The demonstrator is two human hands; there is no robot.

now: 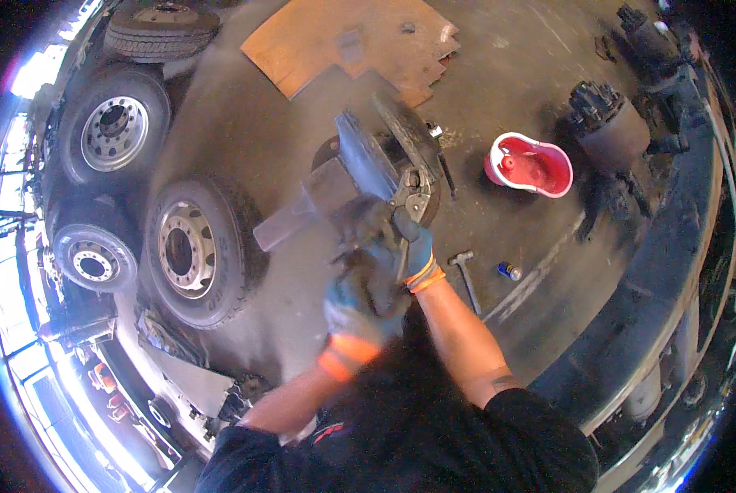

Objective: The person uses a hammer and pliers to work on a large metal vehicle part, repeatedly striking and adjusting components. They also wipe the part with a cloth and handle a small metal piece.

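Note:
My right hand, in a grey-blue work glove with an orange cuff, is closed round the handles of locking pliers. Their jaws point away from me, beside a bluish metal plate that is part of a dark metal assembly on the floor. My left hand, gloved alike, is smeared by motion just left of the pliers' handles. Its fingers cannot be made out. Dark blurred shapes lie ahead of it, and I cannot tell whether it holds anything.
A hammer and a blue can lie right of my right arm. Farther off stands a red bucket with a white rim. Truck wheels line the left. A brown sheet lies ahead; a dark frame rail runs along the right.

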